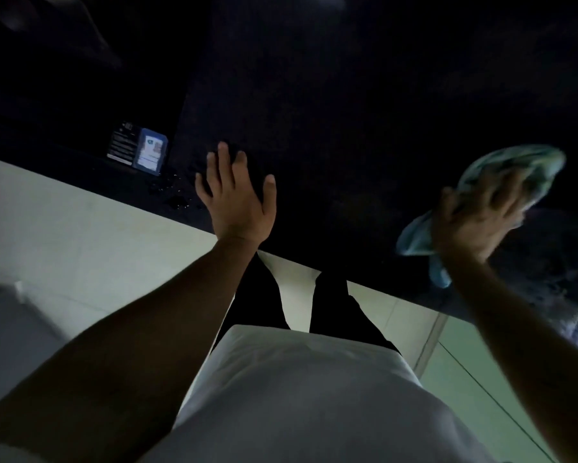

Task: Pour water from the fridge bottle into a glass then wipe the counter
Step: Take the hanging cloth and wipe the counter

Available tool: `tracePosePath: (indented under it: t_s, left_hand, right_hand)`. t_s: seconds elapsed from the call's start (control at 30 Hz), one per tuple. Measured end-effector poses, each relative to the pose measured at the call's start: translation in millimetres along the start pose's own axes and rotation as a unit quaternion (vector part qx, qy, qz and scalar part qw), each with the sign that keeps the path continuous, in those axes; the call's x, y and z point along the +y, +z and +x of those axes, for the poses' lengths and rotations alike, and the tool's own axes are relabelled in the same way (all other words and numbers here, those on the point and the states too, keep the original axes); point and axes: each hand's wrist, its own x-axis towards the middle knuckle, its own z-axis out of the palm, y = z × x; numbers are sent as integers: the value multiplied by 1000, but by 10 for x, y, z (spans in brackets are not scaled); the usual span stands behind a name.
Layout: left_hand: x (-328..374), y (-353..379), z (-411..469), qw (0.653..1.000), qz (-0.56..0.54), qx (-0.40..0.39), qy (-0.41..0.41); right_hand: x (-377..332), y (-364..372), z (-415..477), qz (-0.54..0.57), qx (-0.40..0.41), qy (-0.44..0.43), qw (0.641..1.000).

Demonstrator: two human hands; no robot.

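Evidently the work has reached its second half, the wiping. Nothing used for pouring is in view, so whether that step was finished cannot be told from here, though it seems likely. The right hand [478, 215] has its fingers curled round a bunched cloth [521, 168] and holds it over the right part of the dark tabletop [347, 128]. Motion blur hides whether the cloth touches the surface. The left hand [237, 198] is flat and wide open, fingers spread, holding nothing. It sits over the tabletop close to its near edge, and I cannot tell whether it rests there or hovers.

Some water drops [175, 195] glint on the tabletop just left of the left hand, well apart from the cloth, so that patch appears unwiped and is probably what remains. A small blue-fronted box [149, 152] stands near those drops, further from the edge.

The cloth is pale blue-green, soft and crumpled. One end bulges beyond the fingers and a loose tail hangs below the wrist. The tabletop is very dark, its far part lost in shadow.
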Motion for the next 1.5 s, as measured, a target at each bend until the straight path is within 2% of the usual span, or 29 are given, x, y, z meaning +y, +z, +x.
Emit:
tracePosePath:
  t_s: [0.13, 0.27, 0.4, 0.47, 0.53, 0.6, 0.7, 0.77, 0.87, 0.93, 1.07, 1.13, 1.23, 1.33, 1.43, 1.5]
  left_hand:
    - [-28, -17, -17, 999, -33, 7, 11]
    - [-86, -88, -33, 989, -142, 36, 19]
    - [-513, -277, -64, 954, -285, 85, 45]
    - [-877, -394, -87, 951, -275, 129, 54]
    - [-1241, -468, -109, 955, -246, 154, 63]
    - [-1526, -501, -105, 960, -231, 149, 45]
    - [-1753, -537, -37, 964, -251, 92, 10]
    - [-1789, -556, 49, 961, -266, 70, 6]
    - [-1791, -592, 123, 959, -278, 57, 3]
    - [-1767, -608, 98, 962, -265, 59, 26]
    - [-1585, -577, 24, 965, -249, 57, 50]
    - [-1428, -548, -30, 972, -222, 48, 52]
    - [-1065, -548, -155, 989, -144, 11, 34]
    - [-634, -501, -280, 994, -93, -43, 47]
    - [-227, -422, -393, 992, -78, -75, 58]
    - [48, -362, -497, 992, -67, -87, 62]
  right_hand:
    - [-830, 375, -858, 27, -61, -76, 995]
    - [-1845, 466, -655, 32, -89, -156, 983]
    - [-2637, 623, -482, -19, -122, -327, 937]
    - [-2929, 696, -651, -41, -147, -392, 907]
    - [-3196, 764, -985, -56, -162, -416, 893]
    - [-3447, 842, -1338, -77, -168, -383, 905]
    - [-3806, 923, -1683, -76, -177, -254, 948]
    - [-3949, 952, -1747, -52, -194, -189, 961]
    - [-3999, 970, -1750, -27, -195, -163, 967]
    - [-3982, 936, -1712, -38, -208, -190, 959]
    - [-3751, 858, -1404, -51, -195, -307, 930]
    - [-3453, 797, -1103, -30, -186, -330, 925]
    - [-2638, 648, -591, 3, -129, -238, 963]
    - [-1370, 450, -220, 37, -75, -132, 988]
    - [122, 126, -117, 25, -39, -3, 999]
    - [1086, -154, -184, 25, -27, 108, 993]
